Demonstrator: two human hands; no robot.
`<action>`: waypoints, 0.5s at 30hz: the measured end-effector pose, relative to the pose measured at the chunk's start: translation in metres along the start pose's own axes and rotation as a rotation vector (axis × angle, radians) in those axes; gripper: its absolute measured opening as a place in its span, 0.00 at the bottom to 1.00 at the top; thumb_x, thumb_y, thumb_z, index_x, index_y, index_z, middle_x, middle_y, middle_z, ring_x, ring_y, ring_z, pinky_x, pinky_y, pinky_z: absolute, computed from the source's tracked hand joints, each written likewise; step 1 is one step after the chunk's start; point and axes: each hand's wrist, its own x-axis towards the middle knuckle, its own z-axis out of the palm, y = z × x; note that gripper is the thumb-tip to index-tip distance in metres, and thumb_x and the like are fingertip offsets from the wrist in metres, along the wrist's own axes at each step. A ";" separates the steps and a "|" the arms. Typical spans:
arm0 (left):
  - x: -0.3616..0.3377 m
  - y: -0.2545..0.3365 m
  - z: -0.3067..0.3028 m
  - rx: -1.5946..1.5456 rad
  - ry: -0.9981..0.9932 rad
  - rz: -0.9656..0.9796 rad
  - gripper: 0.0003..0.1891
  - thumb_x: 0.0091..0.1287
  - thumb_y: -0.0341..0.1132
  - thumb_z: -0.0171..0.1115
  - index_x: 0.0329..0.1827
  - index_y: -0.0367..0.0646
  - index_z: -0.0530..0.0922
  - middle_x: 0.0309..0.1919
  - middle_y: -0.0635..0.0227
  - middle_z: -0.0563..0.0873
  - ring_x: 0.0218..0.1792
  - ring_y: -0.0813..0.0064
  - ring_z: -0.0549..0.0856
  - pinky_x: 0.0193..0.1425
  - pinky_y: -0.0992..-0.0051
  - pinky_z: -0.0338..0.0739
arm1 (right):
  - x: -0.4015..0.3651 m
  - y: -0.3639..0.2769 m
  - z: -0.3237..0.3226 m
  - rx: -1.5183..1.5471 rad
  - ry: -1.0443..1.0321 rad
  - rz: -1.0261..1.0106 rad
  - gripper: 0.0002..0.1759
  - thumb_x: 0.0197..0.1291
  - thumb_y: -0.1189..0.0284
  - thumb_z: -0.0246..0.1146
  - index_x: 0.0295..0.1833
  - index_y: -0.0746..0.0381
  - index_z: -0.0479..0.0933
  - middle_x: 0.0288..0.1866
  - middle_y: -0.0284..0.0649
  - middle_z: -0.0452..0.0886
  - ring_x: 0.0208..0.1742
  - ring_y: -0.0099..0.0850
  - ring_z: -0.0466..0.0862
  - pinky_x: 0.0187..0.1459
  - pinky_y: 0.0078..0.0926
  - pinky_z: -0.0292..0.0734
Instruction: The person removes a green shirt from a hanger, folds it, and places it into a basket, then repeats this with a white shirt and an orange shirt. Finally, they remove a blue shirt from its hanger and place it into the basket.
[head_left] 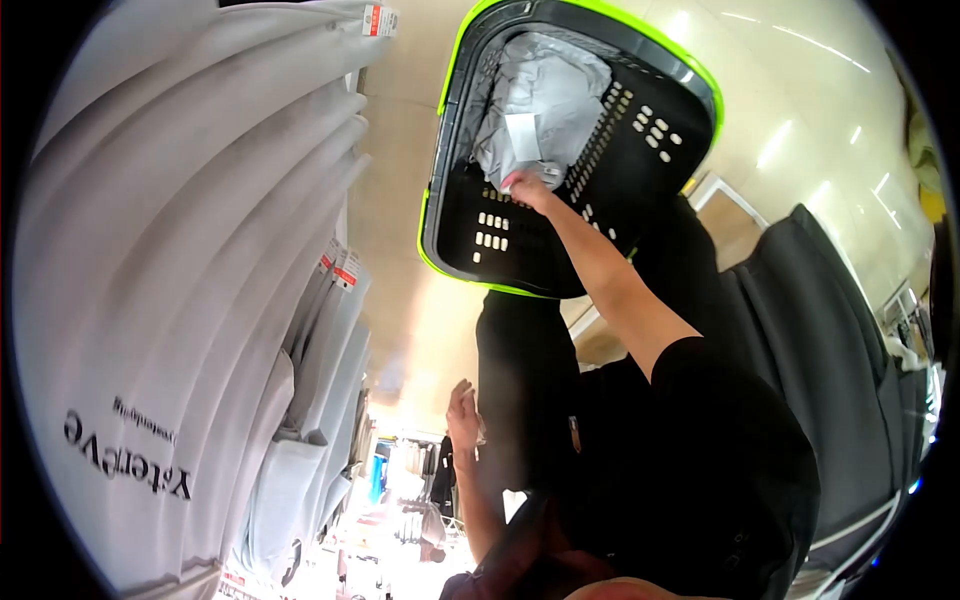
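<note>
A black basket with a lime-green rim (714, 112) is at the top centre. Inside lies a crumpled light grey garment (570, 90), with a white label (522, 136) on it. My right hand (528, 188) reaches into the basket, its fingers closed on the garment's near edge. Lower down, my left hand (463, 415) is raised beside my dark trousers, away from the basket. Its fingers are slightly bent and partly apart, with nothing visible in them.
Pale garments (200, 250) hang in a long row on the left, some with red and white tags (346, 268). Dark garments (815, 330) hang on the right. Shiny floor (800, 120) shows at the upper right, and more clothing racks (430, 480) stand at the bottom.
</note>
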 end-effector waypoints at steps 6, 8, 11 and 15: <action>-0.024 0.096 -0.003 0.107 0.017 0.277 0.18 0.78 0.35 0.53 0.64 0.33 0.77 0.55 0.47 0.85 0.57 0.52 0.85 0.60 0.64 0.80 | -0.175 -0.075 -0.006 -0.113 -0.438 0.158 0.11 0.57 0.76 0.54 0.32 0.61 0.84 0.22 0.31 0.77 0.21 0.20 0.71 0.23 0.21 0.65; -0.045 0.158 -0.003 0.024 -0.011 0.332 0.18 0.78 0.35 0.54 0.65 0.34 0.76 0.56 0.48 0.85 0.57 0.52 0.85 0.61 0.63 0.79 | -0.248 -0.110 -0.002 -0.184 -0.552 0.097 0.12 0.59 0.74 0.55 0.30 0.62 0.83 0.22 0.30 0.76 0.20 0.19 0.69 0.23 0.20 0.64; -0.058 0.192 0.013 -0.150 -0.063 0.382 0.19 0.77 0.38 0.56 0.65 0.37 0.76 0.54 0.49 0.86 0.56 0.54 0.86 0.60 0.64 0.79 | -0.351 -0.175 0.006 -0.086 -0.634 0.129 0.10 0.60 0.72 0.57 0.33 0.60 0.84 0.23 0.28 0.75 0.22 0.18 0.68 0.23 0.20 0.61; -0.082 0.225 0.006 -0.127 -0.098 0.404 0.24 0.79 0.51 0.51 0.56 0.36 0.80 0.42 0.58 0.87 0.42 0.72 0.86 0.46 0.74 0.80 | -0.453 -0.238 0.029 -0.224 -0.626 -0.086 0.09 0.61 0.71 0.58 0.33 0.62 0.82 0.29 0.32 0.80 0.29 0.23 0.76 0.31 0.25 0.70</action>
